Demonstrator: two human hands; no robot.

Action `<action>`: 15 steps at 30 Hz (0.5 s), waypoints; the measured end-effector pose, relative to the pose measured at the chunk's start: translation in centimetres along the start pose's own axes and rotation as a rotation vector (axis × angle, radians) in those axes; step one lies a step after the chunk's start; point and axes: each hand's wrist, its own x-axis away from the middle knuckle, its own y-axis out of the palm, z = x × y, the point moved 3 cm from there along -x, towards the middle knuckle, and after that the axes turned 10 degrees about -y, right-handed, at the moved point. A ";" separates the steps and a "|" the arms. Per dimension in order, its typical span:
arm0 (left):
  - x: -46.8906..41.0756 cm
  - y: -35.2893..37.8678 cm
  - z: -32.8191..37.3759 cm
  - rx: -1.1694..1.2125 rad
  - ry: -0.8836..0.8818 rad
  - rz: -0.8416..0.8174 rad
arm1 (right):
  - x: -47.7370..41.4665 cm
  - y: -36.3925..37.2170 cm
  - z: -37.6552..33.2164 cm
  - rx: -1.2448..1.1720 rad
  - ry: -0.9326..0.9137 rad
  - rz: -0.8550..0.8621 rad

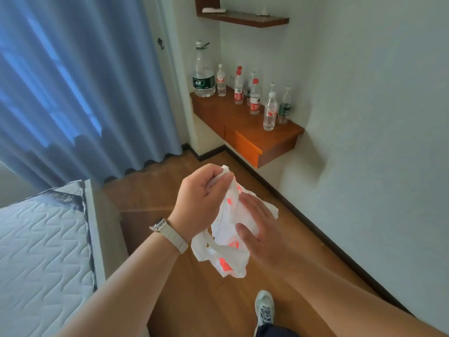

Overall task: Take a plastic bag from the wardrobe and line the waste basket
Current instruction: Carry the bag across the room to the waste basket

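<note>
A crumpled white plastic bag (227, 254) with red print hangs in front of me above the wooden floor. My left hand (202, 204), with a watch on the wrist, is shut on the bag's top end, pinching it between thumb and fingers. My right hand (261, 229) lies against the bag's right side, fingers spread and pressed into the plastic, thumb on its front. No waste basket or wardrobe shows in the head view.
A bare mattress (41, 244) on a bed frame fills the lower left. Blue curtains (73, 81) hang at the back left. A wall-mounted wooden desk (245, 132) carries several water bottles (254, 98), with a shelf (243, 19) above. My shoe (264, 307) stands on the floor.
</note>
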 end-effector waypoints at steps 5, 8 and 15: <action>-5.1 -3.2 -5.3 -0.091 -0.061 0.103 | -7.1 5.6 2.8 -0.053 -0.066 -0.110; -8.8 -4.9 -8.1 -0.133 -0.116 0.158 | -12.3 9.0 4.8 -0.097 -0.088 -0.156; -17.6 -8.9 -12.8 -0.205 -0.244 0.255 | -24.5 14.4 7.1 -0.186 -0.185 -0.248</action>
